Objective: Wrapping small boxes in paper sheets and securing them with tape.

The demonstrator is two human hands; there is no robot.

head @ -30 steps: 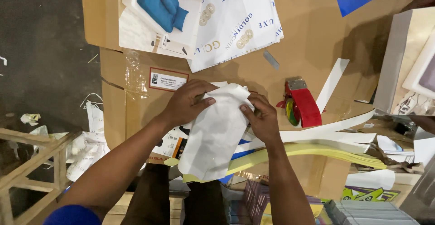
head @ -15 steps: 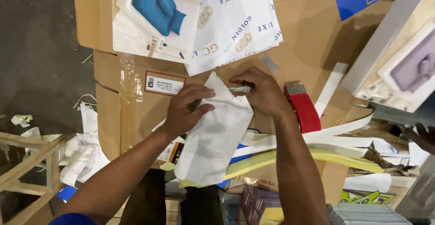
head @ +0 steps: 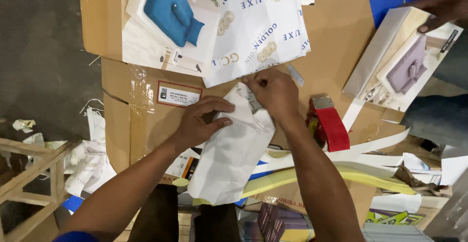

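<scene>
A white plastic mailer bag (head: 231, 159) lies on a taped cardboard carton (head: 141, 120) and hangs over its near edge. My left hand (head: 202, 122) presses flat on the bag's left side. My right hand (head: 275, 93) pinches the bag's folded top flap at the far end. A red tape dispenser (head: 329, 125) sits just right of my right wrist.
A white printed sheet (head: 258, 27) and a product box picturing blue bedding (head: 170, 13) lie at the far side. Another person's hand (head: 441, 8) holds a box with a lilac bag picture (head: 407, 64) at the right. White and yellow paper strips (head: 370, 166) lie nearby; a wooden pallet (head: 34, 174) stands left.
My right hand moved from the bag's right edge up to its top flap. The bag turned from lifted and bunched to lying flatter. The other person's box came further into view.
</scene>
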